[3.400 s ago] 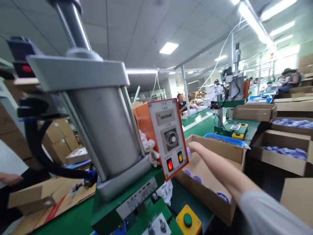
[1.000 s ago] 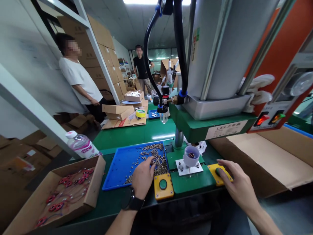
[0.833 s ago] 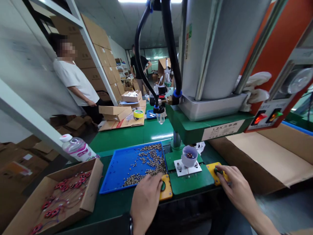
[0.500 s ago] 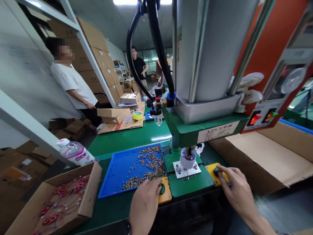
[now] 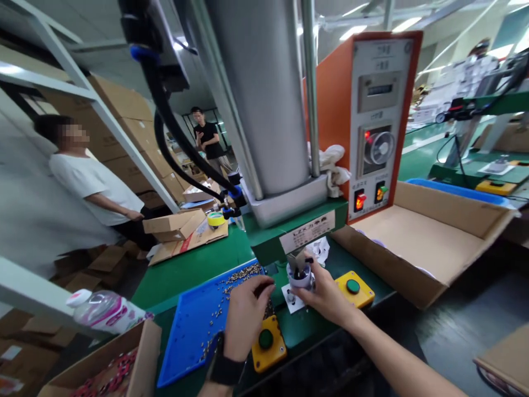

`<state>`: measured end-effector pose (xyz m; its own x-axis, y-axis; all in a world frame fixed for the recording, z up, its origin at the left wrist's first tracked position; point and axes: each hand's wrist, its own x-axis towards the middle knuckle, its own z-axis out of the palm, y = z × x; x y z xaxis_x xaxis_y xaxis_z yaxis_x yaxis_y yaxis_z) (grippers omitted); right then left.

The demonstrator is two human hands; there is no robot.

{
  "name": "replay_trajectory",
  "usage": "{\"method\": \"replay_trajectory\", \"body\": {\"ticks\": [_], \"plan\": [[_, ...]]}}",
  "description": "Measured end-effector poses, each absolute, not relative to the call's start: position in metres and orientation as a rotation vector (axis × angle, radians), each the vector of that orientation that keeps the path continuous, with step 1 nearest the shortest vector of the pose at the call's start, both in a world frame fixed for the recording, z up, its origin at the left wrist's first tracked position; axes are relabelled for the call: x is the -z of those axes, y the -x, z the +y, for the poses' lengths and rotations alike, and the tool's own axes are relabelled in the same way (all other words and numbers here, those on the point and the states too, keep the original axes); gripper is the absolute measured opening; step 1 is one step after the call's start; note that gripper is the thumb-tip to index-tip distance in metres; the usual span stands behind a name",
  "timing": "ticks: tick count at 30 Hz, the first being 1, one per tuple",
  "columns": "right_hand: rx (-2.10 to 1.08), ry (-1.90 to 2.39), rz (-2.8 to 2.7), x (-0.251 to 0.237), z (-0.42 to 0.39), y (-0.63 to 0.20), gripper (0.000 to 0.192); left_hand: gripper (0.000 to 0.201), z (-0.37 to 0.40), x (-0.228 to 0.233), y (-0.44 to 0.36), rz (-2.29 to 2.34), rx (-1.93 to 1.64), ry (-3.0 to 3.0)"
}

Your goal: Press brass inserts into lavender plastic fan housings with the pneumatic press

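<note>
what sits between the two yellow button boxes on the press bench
In the head view, a small white cup on its white fixture plate, gripped by the right hand, between the yellow boxes and.

Press cylinder (image 5: 264, 94): smooth brushed metal w/ a dull sheen, on a matt green painted frame (image 5: 297, 220). Small pale cup (image 5: 300, 277) under the right hand (image 5: 326, 295) looks like smooth plastic; blue tray (image 5: 194, 331) is glossy plastic holding tiny shiny metal bits (image 5: 242, 273). Open box (image 5: 425, 242) is plain matt brown cardboard, bench (image 5: 185, 267) matt green, rag (image 5: 333, 165) soft white cloth.
</note>
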<state>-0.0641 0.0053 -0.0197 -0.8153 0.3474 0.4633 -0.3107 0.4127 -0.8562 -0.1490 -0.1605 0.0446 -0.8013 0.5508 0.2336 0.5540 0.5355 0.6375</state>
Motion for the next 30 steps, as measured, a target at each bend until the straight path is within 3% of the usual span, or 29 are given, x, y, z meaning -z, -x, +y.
{"method": "replay_trajectory", "body": {"ticks": [3,5,14,30], "plan": [[-1.47,0.05,-2.045,0.018,0.002,0.069,0.056,0.012,-0.15,-0.06,0.152,-2.724,1.17,1.059],[-1.456,0.075,-2.058,0.019,0.002,0.068,0.057,0.012,-0.14,-0.07,0.151,-2.727,1.075,1.14],[-1.492,0.048,-2.05,0.013,0.004,0.066,0.063,0.017,-0.092,-0.088,0.143,-2.88,0.161,1.281],[-1.4,0.013,-2.098,0.02,0.005,0.071,0.062,0.007,-0.08,-0.093,0.14,-2.948,0.227,1.279]]}}
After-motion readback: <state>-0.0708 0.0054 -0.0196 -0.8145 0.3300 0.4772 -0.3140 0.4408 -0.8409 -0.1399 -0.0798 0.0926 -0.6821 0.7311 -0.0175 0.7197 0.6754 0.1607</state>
